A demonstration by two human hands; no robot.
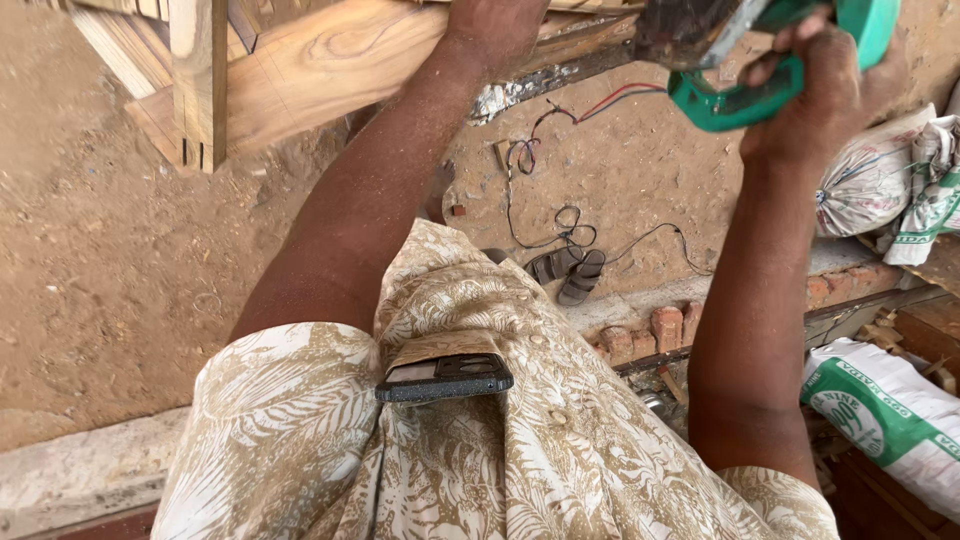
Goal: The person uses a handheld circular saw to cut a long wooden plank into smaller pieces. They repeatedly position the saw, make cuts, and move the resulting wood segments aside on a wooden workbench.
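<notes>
My right hand (830,95) is closed around the handle of a green power tool (770,60) at the top right; the tool's dark front end sits over the wood. My left hand (495,25) reaches up to a wooden plank (330,65) of a timber frame at the top, pressing on it; its fingers are cut off by the frame edge. A dark phone (445,378) sticks out of the chest pocket of my leaf-patterned shirt (480,450).
Sandy ground lies below, with thin wires (560,215) and a pair of sandals (568,270). A brick ledge (660,325) runs across. White woven sacks (880,175) sit at the right, another sack (885,415) lower right. A concrete edge (80,470) is at lower left.
</notes>
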